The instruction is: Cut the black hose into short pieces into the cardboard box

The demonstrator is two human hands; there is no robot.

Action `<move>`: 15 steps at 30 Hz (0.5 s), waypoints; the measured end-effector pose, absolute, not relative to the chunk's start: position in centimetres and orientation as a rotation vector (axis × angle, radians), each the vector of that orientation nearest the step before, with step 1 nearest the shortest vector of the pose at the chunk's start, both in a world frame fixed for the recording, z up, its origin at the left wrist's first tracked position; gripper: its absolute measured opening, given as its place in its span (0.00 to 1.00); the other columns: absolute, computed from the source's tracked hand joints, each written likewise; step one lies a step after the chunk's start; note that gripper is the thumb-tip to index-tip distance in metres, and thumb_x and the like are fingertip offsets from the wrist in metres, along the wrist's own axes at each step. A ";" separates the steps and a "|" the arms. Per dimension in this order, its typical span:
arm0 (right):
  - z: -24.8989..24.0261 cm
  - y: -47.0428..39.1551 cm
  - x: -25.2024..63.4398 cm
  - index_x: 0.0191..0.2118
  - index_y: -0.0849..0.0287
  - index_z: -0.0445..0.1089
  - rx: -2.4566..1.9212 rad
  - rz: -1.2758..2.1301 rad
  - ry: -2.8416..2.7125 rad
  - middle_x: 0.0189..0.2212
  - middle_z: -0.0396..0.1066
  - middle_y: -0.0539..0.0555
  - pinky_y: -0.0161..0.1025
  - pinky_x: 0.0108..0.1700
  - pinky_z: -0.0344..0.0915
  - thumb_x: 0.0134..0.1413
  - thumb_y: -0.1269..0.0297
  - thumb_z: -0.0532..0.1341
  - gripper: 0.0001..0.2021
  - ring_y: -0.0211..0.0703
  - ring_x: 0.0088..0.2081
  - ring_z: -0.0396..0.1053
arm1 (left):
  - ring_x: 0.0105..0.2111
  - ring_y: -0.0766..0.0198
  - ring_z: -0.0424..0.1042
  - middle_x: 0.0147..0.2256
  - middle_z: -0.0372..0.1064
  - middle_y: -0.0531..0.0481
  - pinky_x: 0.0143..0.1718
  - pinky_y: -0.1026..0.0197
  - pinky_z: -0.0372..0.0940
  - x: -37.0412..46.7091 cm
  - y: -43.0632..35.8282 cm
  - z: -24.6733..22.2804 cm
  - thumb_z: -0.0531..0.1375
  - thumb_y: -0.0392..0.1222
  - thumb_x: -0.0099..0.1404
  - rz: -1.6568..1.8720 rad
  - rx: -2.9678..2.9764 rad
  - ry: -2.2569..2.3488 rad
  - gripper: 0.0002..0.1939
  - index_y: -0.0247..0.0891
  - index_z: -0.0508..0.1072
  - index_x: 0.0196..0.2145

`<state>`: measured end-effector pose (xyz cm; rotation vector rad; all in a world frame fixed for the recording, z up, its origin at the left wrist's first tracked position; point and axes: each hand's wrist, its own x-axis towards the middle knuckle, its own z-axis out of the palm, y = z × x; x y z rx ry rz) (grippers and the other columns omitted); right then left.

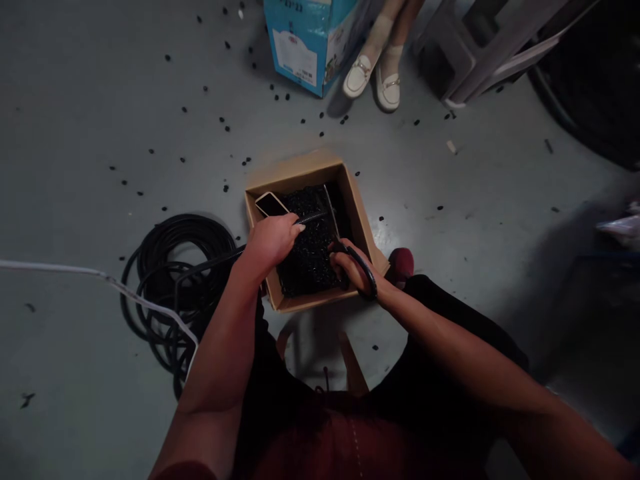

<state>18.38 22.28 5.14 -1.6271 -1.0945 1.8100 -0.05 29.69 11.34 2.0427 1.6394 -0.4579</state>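
Note:
My left hand is closed around a black corrugated tube, whose short end sticks out over the open cardboard box. Black-handled scissors are in my right hand, their blades pointing up and away over the box, near the tube's end. Many small black pieces fill the box below both hands. A phone-like dark rectangle with a light edge lies at the box's far left corner. The tube runs back left from my hand to a large black coil on the floor.
Small black pieces lie scattered over the grey floor. A blue carton stands beyond the box, next to another person's white shoes. A grey plastic stool is at the upper right. A white cable crosses at left.

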 end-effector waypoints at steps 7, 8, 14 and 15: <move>5.6 22.4 18.5 0.39 0.55 0.62 -1.676 1.807 -1.160 0.22 0.59 0.44 0.34 0.24 0.58 0.50 0.61 0.54 0.09 0.35 0.22 0.60 | 0.48 0.50 0.74 0.48 0.76 0.40 0.49 0.54 0.66 -0.5 29.8 11.2 0.47 0.45 0.72 -0.450 2.013 1.646 0.19 0.37 0.75 0.47; 5.5 22.4 18.5 0.39 0.55 0.62 -1.675 1.810 -1.165 0.21 0.60 0.44 0.35 0.24 0.58 0.50 0.61 0.54 0.09 0.36 0.22 0.60 | 0.48 0.50 0.74 0.48 0.76 0.40 0.48 0.54 0.66 -0.7 29.8 11.1 0.47 0.45 0.72 -0.453 2.008 1.646 0.19 0.38 0.75 0.47; 5.1 22.1 18.2 0.39 0.55 0.63 -1.690 1.815 -1.175 0.21 0.60 0.44 0.35 0.23 0.58 0.50 0.61 0.55 0.10 0.37 0.22 0.60 | 0.47 0.50 0.75 0.47 0.76 0.40 0.48 0.54 0.66 -1.2 29.9 10.9 0.48 0.46 0.72 -0.456 2.027 1.633 0.19 0.38 0.75 0.47; 5.0 22.0 18.2 0.39 0.55 0.64 -1.689 1.818 -1.165 0.21 0.60 0.44 0.35 0.23 0.57 0.49 0.60 0.55 0.10 0.37 0.21 0.60 | 0.47 0.50 0.75 0.47 0.76 0.40 0.48 0.54 0.66 -1.3 29.9 10.9 0.48 0.46 0.72 -0.456 2.031 1.633 0.19 0.38 0.76 0.46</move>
